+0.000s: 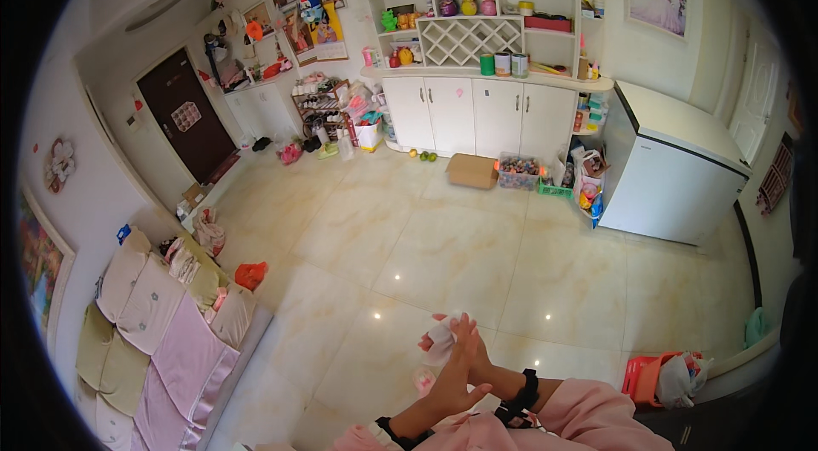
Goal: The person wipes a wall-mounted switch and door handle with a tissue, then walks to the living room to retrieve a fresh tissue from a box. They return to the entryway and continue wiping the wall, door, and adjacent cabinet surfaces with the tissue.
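My left hand [451, 371] and my right hand [480, 361] are pressed together in front of my body, above the tiled floor. A crumpled white tissue [439, 343] sits at the fingers of my right hand, whose fingertips curl around its left side. Fingers of my left hand lie straight, its thumb stands apart, and its palm rests against my right hand. Part of the tissue is hidden behind the left fingers. Black straps circle both wrists. Below the hands, a pink slipper [423, 380] partly shows on the floor.
At left stands a sofa [185, 361] with a pink cover and cushions. A white cabinet [447, 118], cardboard box [471, 171], tub of small items [519, 171] and chest freezer [671, 189] line the far side. An orange bin [642, 380] with bags stands at right.
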Available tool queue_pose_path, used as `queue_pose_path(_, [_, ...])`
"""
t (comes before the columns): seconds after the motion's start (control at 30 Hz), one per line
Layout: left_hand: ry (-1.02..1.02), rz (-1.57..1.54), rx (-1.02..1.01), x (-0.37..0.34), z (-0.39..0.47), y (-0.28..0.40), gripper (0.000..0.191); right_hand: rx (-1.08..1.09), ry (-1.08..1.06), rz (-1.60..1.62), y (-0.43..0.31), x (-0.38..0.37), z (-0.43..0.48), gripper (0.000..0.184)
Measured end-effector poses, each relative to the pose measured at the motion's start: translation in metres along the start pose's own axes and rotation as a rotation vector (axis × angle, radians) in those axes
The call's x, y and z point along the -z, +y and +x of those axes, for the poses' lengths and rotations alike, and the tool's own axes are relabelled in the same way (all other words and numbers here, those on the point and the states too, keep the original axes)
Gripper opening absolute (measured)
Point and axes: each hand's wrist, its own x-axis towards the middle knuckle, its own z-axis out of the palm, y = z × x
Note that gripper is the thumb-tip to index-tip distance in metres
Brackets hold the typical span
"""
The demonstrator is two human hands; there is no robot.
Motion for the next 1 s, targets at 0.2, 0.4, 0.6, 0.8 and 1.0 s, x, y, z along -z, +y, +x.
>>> queue_pose_path(0.2, [0.31, -0.604, 0.322, 0.054, 0.034, -0.053, 0.063, 0.108, 0.162, -0.278, -0.04, 0.013, 0.081, 0.053])
queue_pose_path(0.4, [0.206, -1.594, 0.726, 0.15, 0.066, -0.142, 0.046, 0.293, -0.255, -1.284, -0.035, -0.029, 0.172, 0.058])
queue_pose_path(0.6, [0.306, -1.515, 0.726, 0.215, 0.083, -0.179, 0.045, 0.508, -0.549, -1.827, -0.029, -0.069, 0.23, 0.051])
queue_pose_path(0.8, [0.248, -1.039, 0.769, 0.26, 0.098, -0.183, 0.043, 0.28, -0.784, -1.779, -0.027, -0.071, 0.282, 0.012])
queue_pose_path(1.0, [0.384, -0.951, 0.853, 0.269, 0.103, -0.209, 0.041, 0.167, -1.168, -1.71, -0.008, -0.083, 0.34, 0.018])
